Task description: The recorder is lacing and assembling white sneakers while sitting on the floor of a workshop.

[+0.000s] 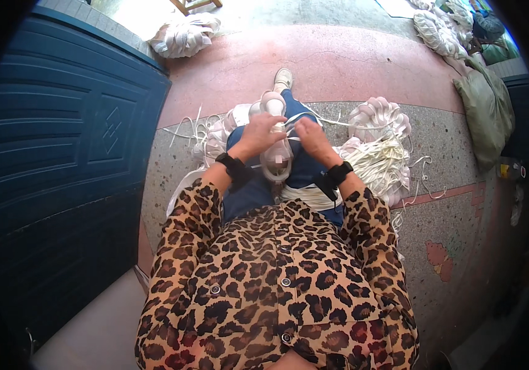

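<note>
A pale pink and white shoe upper [276, 161] lies lengthwise across my lap, over my blue trousers. My left hand [259, 135] is closed at its middle, with the fingertips on the lacing area. Just right of it, my right hand [314, 139] is curled with the fingers pinched on a white shoelace [293, 126]. Strands of lace run between the two hands. Exactly what the left fingertips grip is partly hidden.
To my right lie a stack of pale shoe uppers [380, 116] and a heap of white laces [378, 159]. More uppers [214, 137] with loose laces are at my left. A blue panelled door [67, 129] stands left; a grey-green sack [483, 114] leans right. Another upper bundle [185, 36] lies farther off.
</note>
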`<control>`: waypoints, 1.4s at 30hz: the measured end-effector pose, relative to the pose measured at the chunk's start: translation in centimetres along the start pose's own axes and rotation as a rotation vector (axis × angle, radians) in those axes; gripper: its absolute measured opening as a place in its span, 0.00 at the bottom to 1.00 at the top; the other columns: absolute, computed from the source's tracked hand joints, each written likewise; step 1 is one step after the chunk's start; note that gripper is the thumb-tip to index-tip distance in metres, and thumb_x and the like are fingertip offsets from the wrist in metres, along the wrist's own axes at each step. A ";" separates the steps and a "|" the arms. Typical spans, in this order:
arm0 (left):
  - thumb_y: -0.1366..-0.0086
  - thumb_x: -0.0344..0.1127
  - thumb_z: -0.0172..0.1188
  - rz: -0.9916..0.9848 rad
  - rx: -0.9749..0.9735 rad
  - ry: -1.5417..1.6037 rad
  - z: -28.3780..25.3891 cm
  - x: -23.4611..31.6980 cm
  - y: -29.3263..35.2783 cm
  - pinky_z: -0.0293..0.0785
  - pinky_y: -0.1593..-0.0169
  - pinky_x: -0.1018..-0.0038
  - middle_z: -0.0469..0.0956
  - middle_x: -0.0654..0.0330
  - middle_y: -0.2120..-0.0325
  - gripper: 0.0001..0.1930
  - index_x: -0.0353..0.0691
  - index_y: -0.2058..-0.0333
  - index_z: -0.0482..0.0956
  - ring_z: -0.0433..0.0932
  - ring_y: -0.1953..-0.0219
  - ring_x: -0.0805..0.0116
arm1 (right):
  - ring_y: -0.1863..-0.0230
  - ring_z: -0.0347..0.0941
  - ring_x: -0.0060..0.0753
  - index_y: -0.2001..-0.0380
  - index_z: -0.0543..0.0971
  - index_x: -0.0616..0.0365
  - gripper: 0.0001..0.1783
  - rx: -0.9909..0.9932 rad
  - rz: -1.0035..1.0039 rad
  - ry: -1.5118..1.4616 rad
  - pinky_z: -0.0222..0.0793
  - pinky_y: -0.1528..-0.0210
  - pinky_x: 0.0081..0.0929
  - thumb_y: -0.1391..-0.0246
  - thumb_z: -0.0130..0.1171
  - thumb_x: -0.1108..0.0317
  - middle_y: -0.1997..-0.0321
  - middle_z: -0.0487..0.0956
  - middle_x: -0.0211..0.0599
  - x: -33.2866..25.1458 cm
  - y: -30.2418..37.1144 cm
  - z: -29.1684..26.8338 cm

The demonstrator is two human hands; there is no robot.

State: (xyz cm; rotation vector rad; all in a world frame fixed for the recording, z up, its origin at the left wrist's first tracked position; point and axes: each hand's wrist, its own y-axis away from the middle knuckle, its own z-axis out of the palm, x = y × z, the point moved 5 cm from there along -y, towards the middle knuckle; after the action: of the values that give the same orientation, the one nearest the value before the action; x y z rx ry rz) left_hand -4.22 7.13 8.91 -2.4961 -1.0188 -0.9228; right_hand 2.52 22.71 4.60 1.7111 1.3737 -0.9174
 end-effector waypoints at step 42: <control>0.36 0.25 0.50 -0.380 -0.018 0.187 0.4 -4.5 2.0 0.76 0.52 0.66 0.83 0.46 0.64 0.25 0.30 0.39 0.69 0.83 0.59 0.58 | 0.67 0.79 0.38 0.59 0.80 0.66 0.12 -0.149 -0.057 -0.022 0.73 0.62 0.32 0.43 0.58 0.69 0.68 0.81 0.47 0.5 -1.6 3.8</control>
State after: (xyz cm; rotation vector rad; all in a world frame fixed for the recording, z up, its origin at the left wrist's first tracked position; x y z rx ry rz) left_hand -5.08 3.58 5.56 -2.2140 -1.4515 -1.2495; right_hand 0.72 19.82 2.19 1.5532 1.4462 -0.8405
